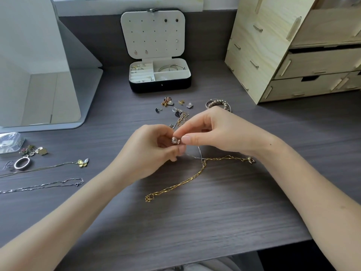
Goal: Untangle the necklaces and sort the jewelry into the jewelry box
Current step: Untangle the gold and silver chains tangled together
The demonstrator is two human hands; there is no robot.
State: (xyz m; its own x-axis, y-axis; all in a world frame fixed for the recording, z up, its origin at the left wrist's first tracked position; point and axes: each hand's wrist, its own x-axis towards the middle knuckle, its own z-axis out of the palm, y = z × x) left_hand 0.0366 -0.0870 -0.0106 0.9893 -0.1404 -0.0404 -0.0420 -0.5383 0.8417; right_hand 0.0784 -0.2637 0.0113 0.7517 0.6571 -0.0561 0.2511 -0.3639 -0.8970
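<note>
Grey wood-grain desk, and over its middle two bare hands meet. The left hand curls its fingers around a small rose-coloured pendant, and the right hand pinches at the same pendant with thumb and forefinger from the right. A thin silver thread of chain drops from the pinch to the desk, where it meets a gold chain. That gold chain lies loose, running from under the right wrist leftwards and then nearer, ending in a small clump.

Just beyond the hands lies a tangle of chains, with a few loose earrings and a beaded bracelet a little farther off. Farther still, the jewelry box stands open, lid up. Small studs are pinned to the lid's panel, rings sit in the left slots, and bangles rest in the far right compartment.

On the left side, a butterfly necklace and a silver chain lie stretched out, well apart from the hands. Near them are a ring and a small clear case. A mirror stands at far left; a wooden drawer unit stands at far right.
</note>
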